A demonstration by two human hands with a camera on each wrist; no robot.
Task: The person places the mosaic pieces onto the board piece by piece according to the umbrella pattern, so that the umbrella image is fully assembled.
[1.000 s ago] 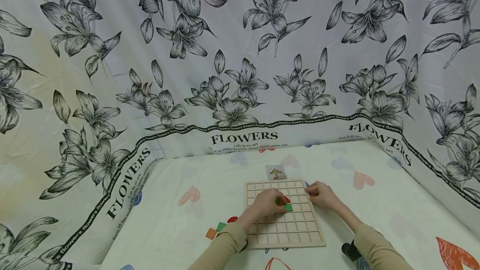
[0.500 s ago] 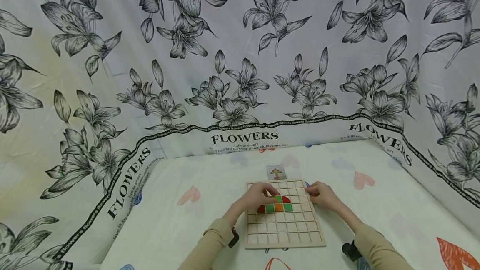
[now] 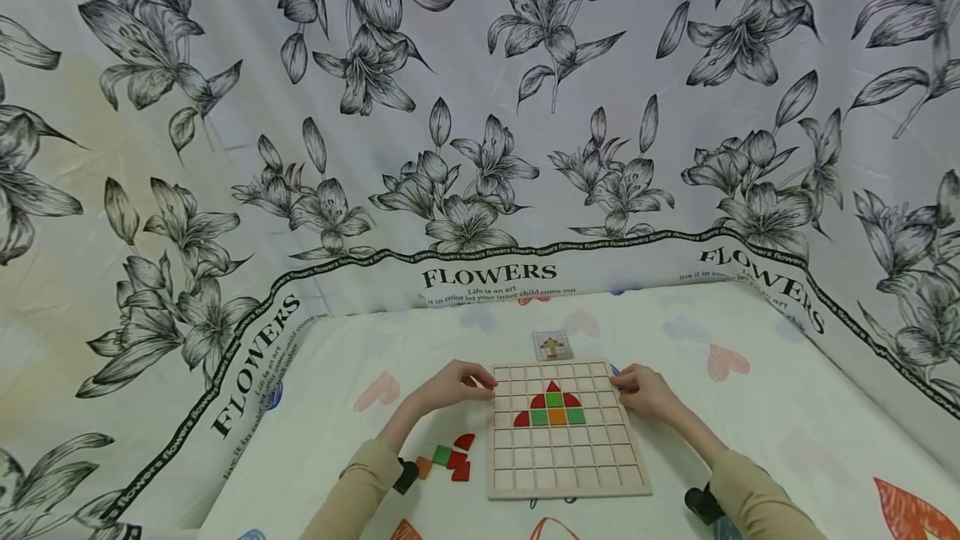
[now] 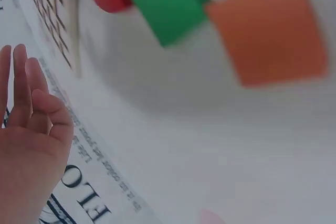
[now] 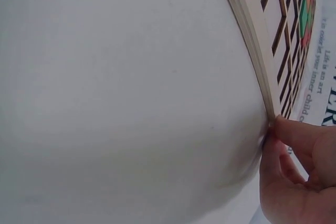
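A square wooden grid board [image 3: 570, 461] lies on the table, with flat colored pieces in its upper middle cells. A red triangle [image 3: 552, 387] tops a green square [image 3: 553, 399] flanked by red quarter-circles; below runs a row of a red quarter-circle, a green square, an orange square [image 3: 557, 416] and another green square. My right hand [image 3: 647, 390] pinches the board's right edge between thumb and finger, as the right wrist view confirms. At the left edge, my left hand [image 3: 450, 383] has extended fingers and holds nothing; the left wrist view shows its bare palm [image 4: 31, 150].
Left of the board lie loose pieces: a green square [image 3: 442, 455], an orange one [image 3: 423, 467] and several red ones [image 3: 465, 442]. Behind the board is a small pattern card [image 3: 552, 345]. A flower-printed curtain [image 3: 487, 190] stands behind the heart-printed tablecloth [image 3: 330, 373].
My left hand has moved left from over the pieces to beside the board, uncovering the red triangle and left quarter-circle. Loose pieces at left now show. My right hand stays put.
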